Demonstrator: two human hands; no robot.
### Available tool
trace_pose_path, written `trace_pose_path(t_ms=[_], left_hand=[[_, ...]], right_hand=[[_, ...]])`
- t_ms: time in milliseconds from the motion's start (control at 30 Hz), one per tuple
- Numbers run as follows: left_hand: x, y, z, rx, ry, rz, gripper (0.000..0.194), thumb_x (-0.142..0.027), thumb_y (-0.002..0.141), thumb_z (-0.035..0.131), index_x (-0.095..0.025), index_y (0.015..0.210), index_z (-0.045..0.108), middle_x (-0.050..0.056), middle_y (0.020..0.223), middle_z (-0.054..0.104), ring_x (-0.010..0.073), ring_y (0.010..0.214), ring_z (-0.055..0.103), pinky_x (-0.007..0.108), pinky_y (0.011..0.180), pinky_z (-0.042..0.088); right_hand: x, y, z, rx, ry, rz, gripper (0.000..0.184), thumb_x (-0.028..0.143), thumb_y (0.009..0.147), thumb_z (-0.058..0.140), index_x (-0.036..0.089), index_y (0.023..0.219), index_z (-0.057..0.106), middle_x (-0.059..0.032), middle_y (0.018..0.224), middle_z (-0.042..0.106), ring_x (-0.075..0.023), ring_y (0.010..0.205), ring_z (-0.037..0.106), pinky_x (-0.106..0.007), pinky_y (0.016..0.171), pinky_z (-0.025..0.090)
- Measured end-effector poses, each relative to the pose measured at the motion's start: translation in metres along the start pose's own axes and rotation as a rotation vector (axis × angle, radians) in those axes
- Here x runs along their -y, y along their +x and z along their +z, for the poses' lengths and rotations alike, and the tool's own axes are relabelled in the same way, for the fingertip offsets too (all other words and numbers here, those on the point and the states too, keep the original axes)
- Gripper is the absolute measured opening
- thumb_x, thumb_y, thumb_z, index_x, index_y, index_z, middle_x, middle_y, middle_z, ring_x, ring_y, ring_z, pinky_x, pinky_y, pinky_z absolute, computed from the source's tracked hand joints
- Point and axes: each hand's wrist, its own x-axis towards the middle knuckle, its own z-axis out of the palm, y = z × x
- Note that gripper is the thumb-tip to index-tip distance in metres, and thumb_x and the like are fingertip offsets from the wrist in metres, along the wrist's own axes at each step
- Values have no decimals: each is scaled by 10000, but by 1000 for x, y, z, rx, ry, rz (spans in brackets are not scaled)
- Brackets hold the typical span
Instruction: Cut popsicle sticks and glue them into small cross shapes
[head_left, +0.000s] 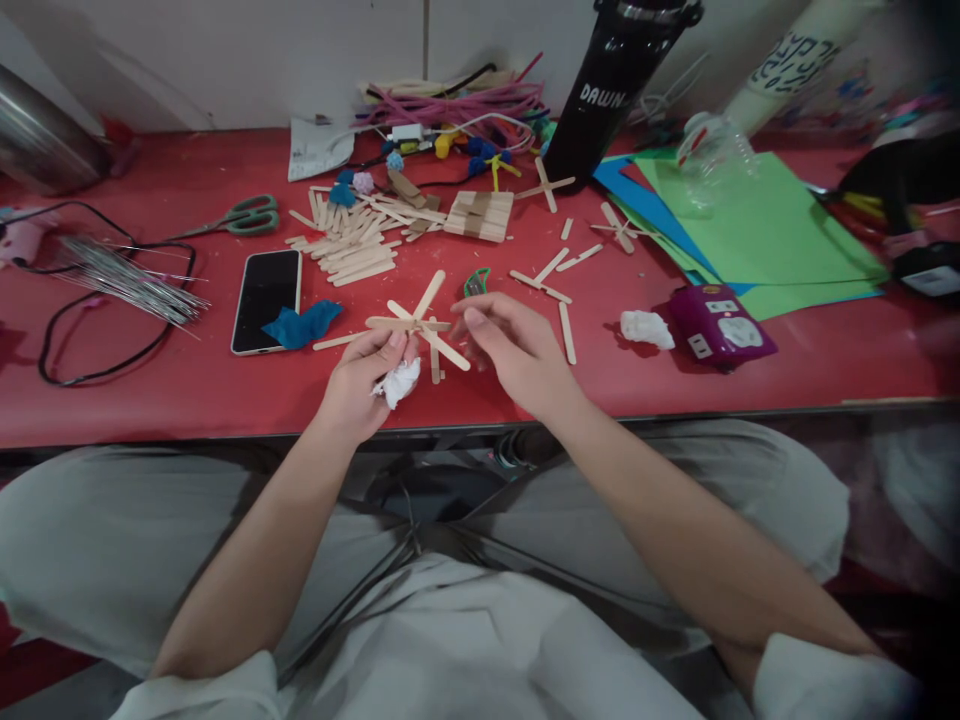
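Your shirt (465, 640) is filling the foreground; beyond it, you're steadying a stick star.

Your left hand (364, 375) is pinching the star (417, 325) near its crossing, thumb against fingers, with a white wad (397, 383) bunched below; your right hand (517, 350) is hovering just beside it, loosely curled, holding nothing visible. The star is sitting over the near part of the table (645, 395). You're handling it best when you're supporting the crossing, not twisting the arms.

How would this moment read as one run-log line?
left hand: holding crossed sticks, white wad | right hand: beside crossed sticks, contact unclear | table: phone, scissors
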Motion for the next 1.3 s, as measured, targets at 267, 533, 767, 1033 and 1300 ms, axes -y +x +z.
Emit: trace_pose_path(t_ms=[267, 533, 767, 1033, 1300], left_hand=[[-3, -1, -1, 28, -10, -45, 291, -293, 779, 713, -139, 564, 591, -11, 532, 450, 76, 460, 439, 205, 434, 337], [-6, -3, 5, -43, 68, -79, 285, -268, 737, 725, -132, 535, 579, -11, 524, 479, 70, 457, 435, 204, 446, 329], [-2, 0, 6, -36, 34, -36, 320, -356, 654, 830, -148, 539, 615, -18, 516, 495, 68, 470, 443, 194, 443, 344], [3, 0, 9, -66, 23, 60, 223, -319, 692, 823, -157, 631, 684, -26, 566, 516, 63, 496, 470, 189, 451, 381], [8, 2, 5, -57, 114, 140, 262, -423, 680, 836, -182, 705, 735, -17, 622, 585, 77, 556, 508, 200, 505, 404]], right_hand=[[4, -4, 6, 176, 43, -60, 212, 367, 918, 635, 171, 854, 680, 7, 687, 660, -93, 603, 600, -220, 573, 489], [5, -10, 8, 130, -29, -141, 173, 284, 941, 592, 168, 830, 654, 14, 681, 636, -84, 625, 594, -207, 605, 506], [4, -11, 13, 20, 19, -50, 262, 448, 908, 630, 186, 904, 608, 8, 733, 618, -102, 645, 589, -242, 604, 486], [12, -19, 11, -19, -122, -51, 412, 560, 828, 691, 229, 969, 491, -11, 833, 594, -148, 742, 571, -290, 632, 452], [21, -22, 10, 142, -217, -43, 281, 421, 949, 567, 194, 790, 525, 12, 695, 552, -101, 599, 498, -252, 547, 385]])
